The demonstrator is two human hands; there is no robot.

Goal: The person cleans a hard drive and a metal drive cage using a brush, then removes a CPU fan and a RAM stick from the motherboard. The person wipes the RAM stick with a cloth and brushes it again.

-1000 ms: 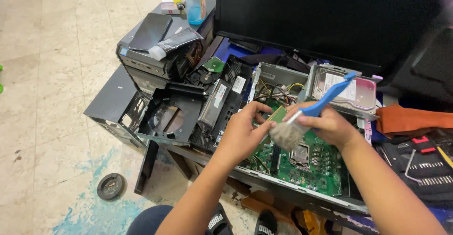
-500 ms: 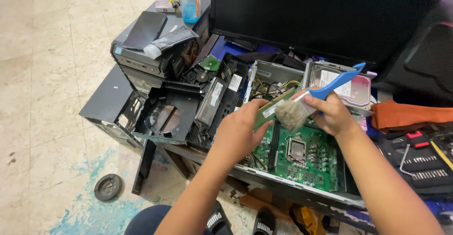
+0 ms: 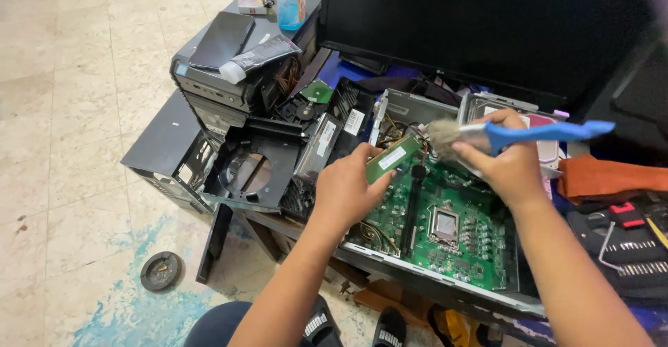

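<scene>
My left hand grips a green memory module and holds it tilted above the green motherboard of an opened computer case. My right hand holds a blue-handled brush, its grey bristles pointing left and touching the upper end of the module. The board lies flat in the case, with a square processor socket below my right hand.
A black monitor stands behind the case. Dismantled black case panels and a second tower lie to the left. An orange cloth and a bit-set tool case sit at the right. A round black disc lies on the floor.
Both hands have risen slightly from the board. The brush has swung from tilted to nearly level, and its bristles have moved up along the module to its upper end.
</scene>
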